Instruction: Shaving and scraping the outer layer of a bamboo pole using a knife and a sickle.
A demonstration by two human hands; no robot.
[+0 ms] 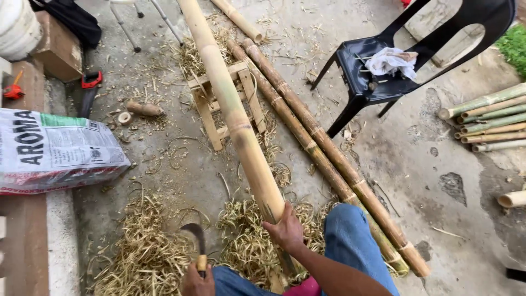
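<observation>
We are steadying a long bamboo pole across a small wooden stand, our right hand wrapping its fingers around the lower end while our left hand is closing in a fist on a curved knife. The blade is hanging close to our knee; any slip on the pole's smooth skin risks a cut.
</observation>
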